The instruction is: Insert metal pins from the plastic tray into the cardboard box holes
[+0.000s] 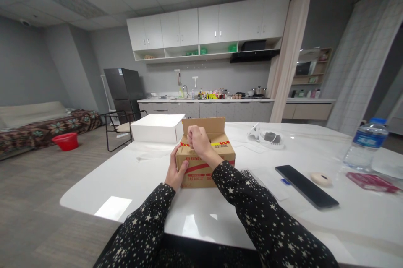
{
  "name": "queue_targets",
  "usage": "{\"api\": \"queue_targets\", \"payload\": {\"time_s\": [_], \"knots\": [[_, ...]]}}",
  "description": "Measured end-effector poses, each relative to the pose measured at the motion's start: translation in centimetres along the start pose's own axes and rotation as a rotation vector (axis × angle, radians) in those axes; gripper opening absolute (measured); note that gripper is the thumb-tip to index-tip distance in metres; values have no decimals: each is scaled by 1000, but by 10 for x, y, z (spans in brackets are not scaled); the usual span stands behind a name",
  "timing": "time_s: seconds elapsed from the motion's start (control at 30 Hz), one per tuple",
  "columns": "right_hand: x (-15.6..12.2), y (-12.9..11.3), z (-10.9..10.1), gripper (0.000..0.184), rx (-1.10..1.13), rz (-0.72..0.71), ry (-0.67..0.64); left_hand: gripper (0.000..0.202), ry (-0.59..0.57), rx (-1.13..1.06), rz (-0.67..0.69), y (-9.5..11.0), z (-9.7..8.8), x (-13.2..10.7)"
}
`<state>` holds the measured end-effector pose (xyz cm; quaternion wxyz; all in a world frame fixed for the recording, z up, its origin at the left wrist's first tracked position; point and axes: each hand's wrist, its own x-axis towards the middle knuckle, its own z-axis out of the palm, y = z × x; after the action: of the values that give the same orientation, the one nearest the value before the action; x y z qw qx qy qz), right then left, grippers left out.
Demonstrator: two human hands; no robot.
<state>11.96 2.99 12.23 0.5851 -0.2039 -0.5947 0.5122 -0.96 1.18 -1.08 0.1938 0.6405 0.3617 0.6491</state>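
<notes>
A brown cardboard box (220,161) with red print and red-yellow tape stands on the white table (132,184) in front of me, its far flap raised. My left hand (174,171) presses against the box's left front corner. My right hand (198,140) rests on the top of the box with its fingers curled closed on the near top flap. Both sleeves are black with white stars.
A white box (155,128) sits behind the cardboard one. To the right lie a dark flat device (305,186), a small round object (321,178), a red packet (371,182), a water bottle (365,144) and a white-grey item (267,137). A chair (118,127) stands at the table's far left.
</notes>
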Motion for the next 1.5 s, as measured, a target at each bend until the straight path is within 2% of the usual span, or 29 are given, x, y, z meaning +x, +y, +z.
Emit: {"api": "queue_targets", "payload": {"time_s": [0.17,0.37,0.57,0.7,0.8,1.07,1.27,1.5], "knots": [[3,-3,-2,37,123,113,86,73,-15,-1,-19,-1,-1,0],[-1,-2,0,38,-19,-12,26,72,-26,6,1,-5,-2,0],[2,-4,-2,37,139,136,92,72,-4,19,-9,-1,-1,0],[2,-2,-1,38,-4,55,49,71,3,5,5,6,2,-1],[2,0,-1,39,-75,47,59,70,2,-5,5,6,2,-1],[0,4,-4,34,-175,-9,3,69,-15,6,18,-5,-2,1],[2,5,-4,36,-149,25,22,70,-36,2,12,-11,-5,2],[2,2,-5,37,-61,119,22,71,-3,-4,2,-1,0,0]]}}
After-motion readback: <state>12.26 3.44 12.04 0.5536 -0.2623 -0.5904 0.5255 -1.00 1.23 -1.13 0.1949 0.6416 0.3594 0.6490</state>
